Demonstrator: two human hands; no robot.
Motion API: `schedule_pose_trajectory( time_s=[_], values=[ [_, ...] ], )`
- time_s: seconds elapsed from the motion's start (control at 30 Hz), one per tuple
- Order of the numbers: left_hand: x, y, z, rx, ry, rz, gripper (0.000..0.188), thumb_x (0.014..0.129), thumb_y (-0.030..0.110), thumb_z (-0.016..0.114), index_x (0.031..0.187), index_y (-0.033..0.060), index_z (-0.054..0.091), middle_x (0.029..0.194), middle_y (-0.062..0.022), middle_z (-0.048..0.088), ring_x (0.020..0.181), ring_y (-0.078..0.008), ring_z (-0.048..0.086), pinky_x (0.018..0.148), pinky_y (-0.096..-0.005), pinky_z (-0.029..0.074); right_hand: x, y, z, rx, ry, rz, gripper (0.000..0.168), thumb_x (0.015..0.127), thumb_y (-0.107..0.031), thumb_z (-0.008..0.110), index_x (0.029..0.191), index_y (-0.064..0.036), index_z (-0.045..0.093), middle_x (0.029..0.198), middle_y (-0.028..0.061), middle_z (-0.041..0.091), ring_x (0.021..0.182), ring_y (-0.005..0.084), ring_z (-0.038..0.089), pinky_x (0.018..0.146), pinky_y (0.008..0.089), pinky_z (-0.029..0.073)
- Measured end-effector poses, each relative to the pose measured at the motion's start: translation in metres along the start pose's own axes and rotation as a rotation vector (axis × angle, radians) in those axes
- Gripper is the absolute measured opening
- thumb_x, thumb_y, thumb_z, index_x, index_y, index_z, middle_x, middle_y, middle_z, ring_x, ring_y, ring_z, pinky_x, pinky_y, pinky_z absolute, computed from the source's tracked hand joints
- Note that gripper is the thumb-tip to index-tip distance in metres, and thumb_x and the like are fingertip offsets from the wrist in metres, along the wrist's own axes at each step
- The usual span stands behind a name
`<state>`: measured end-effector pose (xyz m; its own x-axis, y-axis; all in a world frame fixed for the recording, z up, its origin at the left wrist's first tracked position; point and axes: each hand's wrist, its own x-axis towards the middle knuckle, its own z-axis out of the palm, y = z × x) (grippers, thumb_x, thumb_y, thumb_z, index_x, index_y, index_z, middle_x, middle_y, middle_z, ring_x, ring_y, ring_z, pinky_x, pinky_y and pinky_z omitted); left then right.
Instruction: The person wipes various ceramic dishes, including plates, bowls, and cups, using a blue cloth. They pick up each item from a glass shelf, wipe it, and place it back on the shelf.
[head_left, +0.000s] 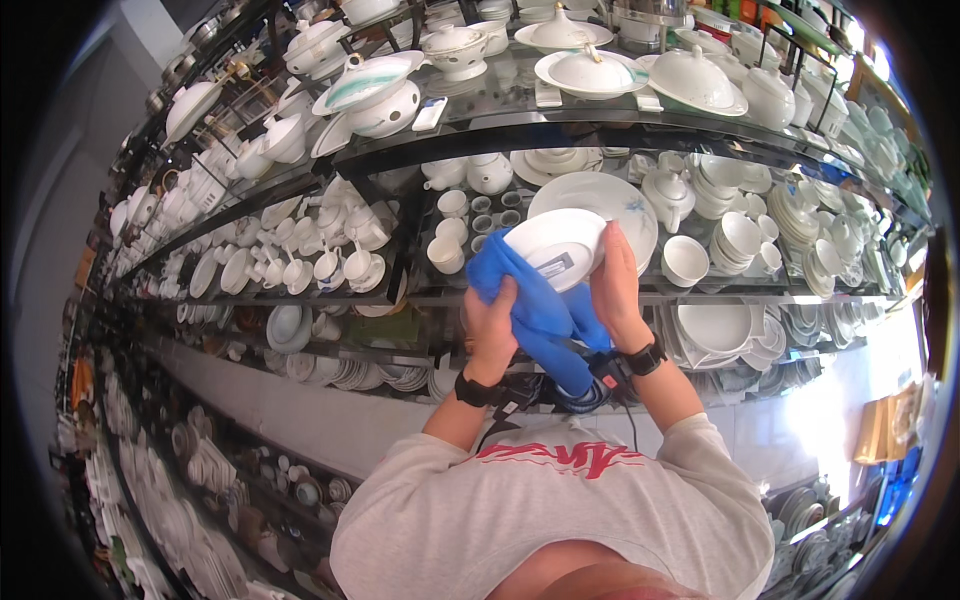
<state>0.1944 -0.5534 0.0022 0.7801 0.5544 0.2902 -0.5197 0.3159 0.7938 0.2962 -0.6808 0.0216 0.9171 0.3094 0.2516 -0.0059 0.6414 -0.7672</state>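
A white ceramic plate (559, 234) is held up between my two hands, tilted, with its underside and foot ring towards me. A label with writing is on that underside. My left hand (491, 322) grips a bunched blue cloth (536, 300), which wraps the plate's left edge and hangs down below it. On the other side, my right hand (619, 285) holds the plate's right rim, fingers pointing up. Directly behind stands a larger plate (607, 193) with a blue floral motif, partly hidden by the held one.
Glass shelves (480, 124) with dark frames carry crowded tableware. Small white cups (445, 255) stand left of the held plate. A white teapot (669, 196) and bowls (685, 261) are close on the right. Lidded serving dishes (591, 73) line the upper shelf; stacked plates (716, 328) sit lower right.
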Motion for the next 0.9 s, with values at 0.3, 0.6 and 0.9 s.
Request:
schedule_pose_trajectory(
  time_s=[0.3,0.6,0.9],
  values=[
    [-0.003,-0.004,0.001,0.248,-0.021,0.018,0.033,0.085,0.011,0.07,0.113,-0.0024,0.058,0.104,-0.0051,0.064,0.092,-0.0122,0.059,0.085,-0.0264,0.046,0.001,-0.025,-0.006,-0.635,-0.165,-0.074,0.02,0.091,-0.021,0.062,0.095,-0.002,0.058,0.083,0.0011,0.059,0.078,0.0115,0.053,0.07,0.0239,0.042],
    [-0.004,-0.019,0.004,0.046,-0.017,0.079,0.035,0.087,0.015,0.069,0.115,-0.0026,0.058,0.108,-0.0049,0.063,0.095,-0.0134,0.058,0.086,-0.0289,0.046,-0.003,-0.008,0.002,0.232,-0.11,0.149,0.033,0.1,-0.03,0.047,0.114,-0.002,0.054,0.109,0.0056,0.061,0.103,0.0142,0.055,0.091,0.0303,0.041],
    [-0.004,-0.005,-0.011,0.446,-0.067,0.128,0.025,0.085,0.017,0.071,0.099,-0.0023,0.064,0.088,-0.0045,0.067,0.079,-0.0113,0.06,0.074,-0.0258,0.048,0.0,-0.028,-0.016,-0.703,-0.271,-0.036,0.018,0.091,-0.019,0.062,0.095,-0.002,0.059,0.084,0.0014,0.059,0.08,0.0076,0.052,0.069,0.0237,0.042]
  ],
)
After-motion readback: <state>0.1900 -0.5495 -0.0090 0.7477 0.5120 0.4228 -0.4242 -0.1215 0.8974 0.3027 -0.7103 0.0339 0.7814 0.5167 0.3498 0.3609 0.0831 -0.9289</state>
